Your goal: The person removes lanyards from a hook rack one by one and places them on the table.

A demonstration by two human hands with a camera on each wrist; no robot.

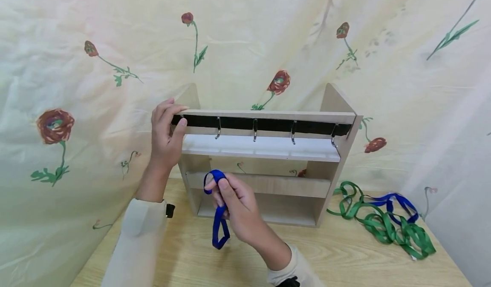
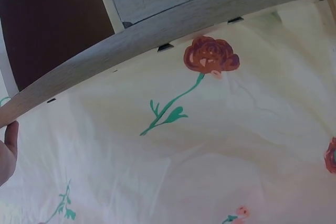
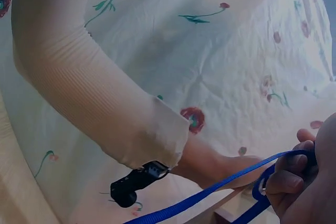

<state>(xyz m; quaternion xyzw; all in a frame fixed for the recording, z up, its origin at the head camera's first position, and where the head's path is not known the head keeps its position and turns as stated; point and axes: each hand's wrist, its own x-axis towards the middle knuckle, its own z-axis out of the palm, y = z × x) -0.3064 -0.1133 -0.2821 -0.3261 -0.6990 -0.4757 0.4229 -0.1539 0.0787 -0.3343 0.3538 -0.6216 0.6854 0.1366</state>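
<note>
A small wooden shelf rack (image 1: 258,185) stands on the table with a black strip (image 1: 238,123) of several metal hooks (image 1: 255,130) along its top rail. My left hand (image 1: 166,136) grips the rail's left end, thumb in front and fingers over the top edge. In the left wrist view only part of that hand (image 2: 7,153) shows, at the board's edge. My right hand (image 1: 239,206) pinches a looped blue lanyard (image 1: 220,236) in front of the rack, below the hooks. Its flat woven strap (image 3: 210,188) crosses the right wrist view. No hook I can see carries anything.
Green lanyards (image 1: 383,227) lie tangled on the table's right side, with another blue lanyard (image 1: 406,206) beside them. A flower-printed curtain (image 1: 238,44) hangs behind the rack and down the left. The pale wooden table (image 1: 356,265) extends in front.
</note>
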